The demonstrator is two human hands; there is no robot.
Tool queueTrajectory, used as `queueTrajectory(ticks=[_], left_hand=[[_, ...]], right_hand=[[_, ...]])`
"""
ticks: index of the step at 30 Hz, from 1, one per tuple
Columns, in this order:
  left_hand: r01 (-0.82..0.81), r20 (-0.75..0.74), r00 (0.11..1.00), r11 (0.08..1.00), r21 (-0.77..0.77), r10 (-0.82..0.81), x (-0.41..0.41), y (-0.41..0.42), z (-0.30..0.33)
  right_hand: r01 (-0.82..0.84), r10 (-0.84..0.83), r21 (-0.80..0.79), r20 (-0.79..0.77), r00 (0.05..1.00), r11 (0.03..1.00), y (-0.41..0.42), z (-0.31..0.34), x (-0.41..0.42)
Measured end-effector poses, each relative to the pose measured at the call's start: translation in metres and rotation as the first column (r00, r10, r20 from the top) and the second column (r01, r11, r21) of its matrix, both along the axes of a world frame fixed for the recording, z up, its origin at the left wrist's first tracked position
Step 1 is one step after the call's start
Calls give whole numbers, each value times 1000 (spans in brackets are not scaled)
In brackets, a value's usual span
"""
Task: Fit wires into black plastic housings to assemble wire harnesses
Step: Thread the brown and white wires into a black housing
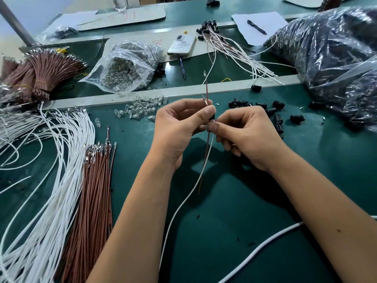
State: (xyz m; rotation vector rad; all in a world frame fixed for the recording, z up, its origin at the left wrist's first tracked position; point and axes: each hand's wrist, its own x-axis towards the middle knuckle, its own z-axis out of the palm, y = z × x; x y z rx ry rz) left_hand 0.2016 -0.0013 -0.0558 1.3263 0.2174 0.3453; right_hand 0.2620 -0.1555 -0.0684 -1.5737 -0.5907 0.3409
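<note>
Left hand: the left hand sat at the centre of the view, fingers curled, thumb and forefinger pinching a brown wire and a small black housing.
Right hand: the right hand met it from 3 o'clock, fingers curled, thumb and forefinger pinching the wires just below the housing.
Held wires: the brown wire rose toward 12 o'clock; a white wire trailed down toward 6 o'clock beside the brown tail.
Housing position: between the two thumbs, mostly hidden.
Loose housings: black housings lay scattered at 2 o'clock on the green mat.
Wire stock: white wires and brown wires lay at 8 o'clock.
Clear bulbs: a pile of clear bulbs sat at 11 o'clock, near an open plastic bag.
Finished harnesses: a bundle lay at 1 o'clock, beside a phone.
</note>
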Motion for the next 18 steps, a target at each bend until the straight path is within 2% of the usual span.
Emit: queueTrajectory(ticks=[8,14,18], left_hand=[[18,-20,1000,999,-47,-19,0,3,-2],[8,15,1000,987,-158,-5,1,6,-1],[50,31,998,984,-171,-46,-1,11,-1]], right_hand=[[4,-3,37,-14,1000,999,0,1,1],[-60,60,13,-3,998,998,-2,1,2],[-89,89,33,1,996,995,-2,1,3]])
